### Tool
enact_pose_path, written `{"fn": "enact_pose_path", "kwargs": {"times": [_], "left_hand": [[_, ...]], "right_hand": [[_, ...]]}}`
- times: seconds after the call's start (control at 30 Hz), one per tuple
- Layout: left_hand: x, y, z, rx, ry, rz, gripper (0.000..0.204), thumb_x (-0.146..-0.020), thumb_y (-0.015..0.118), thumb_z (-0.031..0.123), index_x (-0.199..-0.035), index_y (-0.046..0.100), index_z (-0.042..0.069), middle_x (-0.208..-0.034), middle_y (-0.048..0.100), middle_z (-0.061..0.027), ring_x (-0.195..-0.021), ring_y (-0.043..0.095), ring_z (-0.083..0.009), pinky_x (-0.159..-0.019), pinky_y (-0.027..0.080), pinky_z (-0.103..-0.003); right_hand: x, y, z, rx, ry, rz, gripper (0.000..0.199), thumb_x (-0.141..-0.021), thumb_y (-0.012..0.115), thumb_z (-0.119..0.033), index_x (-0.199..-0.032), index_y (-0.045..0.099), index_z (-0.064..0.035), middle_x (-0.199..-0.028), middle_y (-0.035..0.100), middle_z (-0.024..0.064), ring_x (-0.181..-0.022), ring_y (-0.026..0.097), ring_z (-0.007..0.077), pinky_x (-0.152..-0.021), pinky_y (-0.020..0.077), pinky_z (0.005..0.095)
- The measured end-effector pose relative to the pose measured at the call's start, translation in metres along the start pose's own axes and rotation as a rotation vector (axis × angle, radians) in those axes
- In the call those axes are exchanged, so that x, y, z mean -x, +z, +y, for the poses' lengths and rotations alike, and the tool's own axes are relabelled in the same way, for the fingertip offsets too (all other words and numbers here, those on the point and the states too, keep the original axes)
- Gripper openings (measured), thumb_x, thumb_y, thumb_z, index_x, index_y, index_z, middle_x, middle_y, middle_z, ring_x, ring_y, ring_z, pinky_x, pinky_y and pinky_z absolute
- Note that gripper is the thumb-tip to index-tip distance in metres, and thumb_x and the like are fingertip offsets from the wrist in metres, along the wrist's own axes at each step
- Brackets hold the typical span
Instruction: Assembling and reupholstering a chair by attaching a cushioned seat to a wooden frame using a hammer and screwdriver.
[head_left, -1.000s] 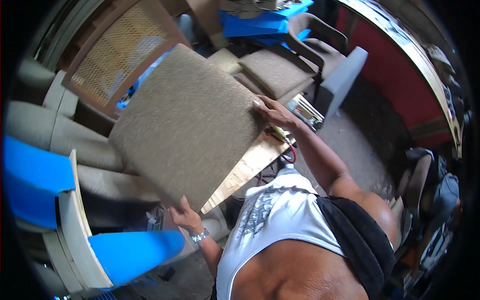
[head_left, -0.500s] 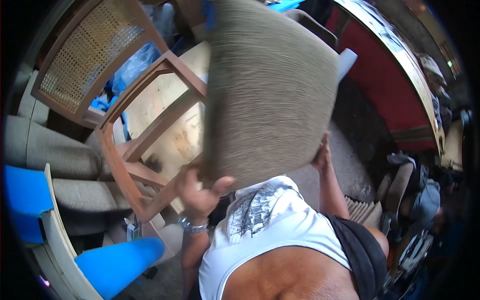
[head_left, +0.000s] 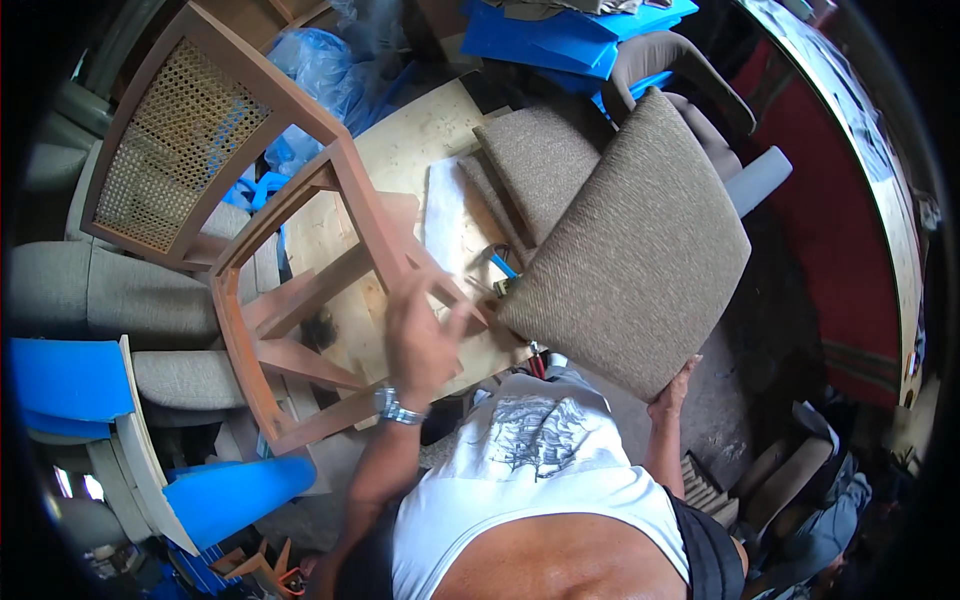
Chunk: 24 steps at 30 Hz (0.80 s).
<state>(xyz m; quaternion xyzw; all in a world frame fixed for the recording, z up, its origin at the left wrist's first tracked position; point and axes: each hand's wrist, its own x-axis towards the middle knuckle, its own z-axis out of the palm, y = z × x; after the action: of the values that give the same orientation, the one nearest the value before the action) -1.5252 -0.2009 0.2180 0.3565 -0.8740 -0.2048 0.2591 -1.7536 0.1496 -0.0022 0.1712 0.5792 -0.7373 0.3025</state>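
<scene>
A: Describe the work surface and the room

B: A pale plywood bench top point(head_left: 440, 130) fills the centre. On it stands a reddish-brown wooden chair frame with a woven cane back panel point(head_left: 250, 230), its open seat rails facing up. A second grey-brown upholstered seat pad point(head_left: 535, 165) lies flat on the plywood at 1 o'clock from the frame, with a white cloth sheet point(head_left: 445, 215) beside it and a blue-handled hand tool point(head_left: 500, 265) near the frame's right corner. Around the bench: grey padded chair parts point(head_left: 110, 295) at 9 o'clock, blue plastic seat shells point(head_left: 65, 385) at 8 o'clock, stacked blue panels point(head_left: 560, 35) at 12 o'clock, a red wall panel point(head_left: 850, 230) at 3 o'clock

A: Locate the cushion relative to the hands

B: The large grey-brown woven-fabric seat cushion point(head_left: 635, 250) is tilted, its upper edge toward 12 o'clock, its lower corner toward 5 o'clock. The right hand point(head_left: 672, 392) is at that lower corner, fingers curled against the underside edge and supporting the cushion. The cushion's left edge sits just beside the chair frame's right corner; whether it rests on the plywood there cannot be told

A: And the left hand?

B: The left hand point(head_left: 425, 340), with a metal wristwatch point(head_left: 398, 410) on its wrist, is raised over the frame's front rail with fingers spread wide, holding nothing. The cushion lies at 3 o'clock from it, apart from the fingertips
</scene>
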Motion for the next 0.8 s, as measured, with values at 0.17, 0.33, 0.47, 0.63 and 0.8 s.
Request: {"fn": "enact_pose_path", "kwargs": {"times": [0.17, 0.33, 0.47, 0.63, 0.8], "left_hand": [[-0.023, 0.024, -0.040, -0.176, -0.276, -0.007, 0.067, -0.088, 0.069, 0.020, -0.141, 0.037, -0.005, -0.148, 0.036, -0.0291, -0.136, 0.036, -0.0445, -0.112, 0.032, -0.048], [-0.048, 0.028, -0.046, -0.051, -0.344, -0.016, 0.064, -0.091, 0.063, 0.015, -0.144, 0.033, -0.004, -0.149, 0.032, -0.0329, -0.138, 0.033, -0.0477, -0.113, 0.031, -0.047], [-0.087, 0.054, -0.049, -0.036, -0.274, -0.046, 0.063, -0.092, 0.061, 0.014, -0.145, 0.032, -0.005, -0.149, 0.031, -0.0335, -0.138, 0.033, -0.0489, -0.113, 0.031, -0.049], [-0.059, 0.066, -0.055, -0.036, -0.380, -0.045, 0.065, -0.093, 0.059, 0.024, -0.144, 0.034, -0.008, -0.151, 0.029, -0.0323, -0.140, 0.031, -0.0465, -0.114, 0.026, -0.050], [-0.055, 0.085, -0.055, -0.035, -0.437, -0.044, 0.065, -0.092, 0.058, 0.021, -0.145, 0.033, -0.008, -0.151, 0.028, -0.0328, -0.141, 0.030, -0.0466, -0.114, 0.026, -0.050]], "right_hand": [[-0.126, 0.090, -0.032, 0.214, 0.012, 0.153, 0.101, -0.084, 0.041, -0.083, -0.147, 0.039, -0.0033, -0.143, 0.050, 0.0130, -0.129, 0.048, 0.0295, -0.105, 0.0392, 0.0447], [-0.235, 0.234, -0.030, 0.562, 0.040, 0.246, 0.092, -0.090, 0.044, -0.075, -0.127, 0.059, 0.0080, -0.123, 0.064, 0.0156, -0.112, 0.060, 0.0277, -0.093, 0.0444, 0.0402], [-0.377, 0.323, 0.021, 0.568, -0.762, -0.115, 0.082, -0.096, 0.034, -0.067, -0.112, 0.067, 0.0069, -0.111, 0.067, 0.0270, -0.109, 0.062, 0.0350, -0.094, 0.0436, 0.0437], [-0.320, 0.481, 0.046, 0.728, -0.080, -0.142, 0.080, -0.092, 0.045, -0.066, -0.100, 0.069, 0.0094, -0.105, 0.066, 0.0322, -0.105, 0.064, 0.0447, -0.091, 0.0479, 0.0488], [-0.327, 0.483, 0.102, 1.128, -0.188, -0.420, 0.056, -0.093, 0.052, -0.048, -0.111, 0.066, 0.0028, -0.111, 0.065, 0.0291, -0.108, 0.064, 0.0387, -0.096, 0.0489, 0.0454]]}}
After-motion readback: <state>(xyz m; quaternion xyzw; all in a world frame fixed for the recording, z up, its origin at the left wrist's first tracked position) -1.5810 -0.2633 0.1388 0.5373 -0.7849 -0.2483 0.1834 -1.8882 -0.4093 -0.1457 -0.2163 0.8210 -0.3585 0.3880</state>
